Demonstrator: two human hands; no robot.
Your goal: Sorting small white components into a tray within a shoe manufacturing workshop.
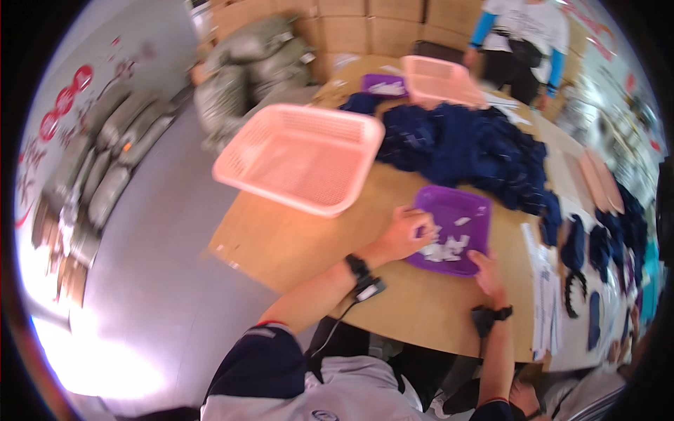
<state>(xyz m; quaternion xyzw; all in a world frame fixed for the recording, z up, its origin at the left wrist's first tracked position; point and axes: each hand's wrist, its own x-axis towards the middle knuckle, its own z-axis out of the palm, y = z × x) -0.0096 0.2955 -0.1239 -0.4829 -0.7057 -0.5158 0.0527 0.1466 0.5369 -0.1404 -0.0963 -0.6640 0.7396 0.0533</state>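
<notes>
A small purple plastic basket (460, 203) sits on the wooden table in front of me, with several white slips (449, 249) loose in its lower part. My left hand (407, 235) is at the basket's left side, its fingers curled closed over the rim; whether a slip is between them cannot be seen. At the lower right corner, my right hand (486, 270) grips the basket's edge, thumb over the rim. Each wrist wears a black strap with a small device. Just beyond the basket lies a large heap of navy blue fabric pieces (456, 144).
A large pink basket (302, 203) stands left on the table (281, 245); a second pink basket (439, 67) and another purple basket (382, 81) are at the back. A person (523, 42) stands beyond. Navy pieces (600, 245) lie right. Stuffed sacks (225, 98) rest on the floor.
</notes>
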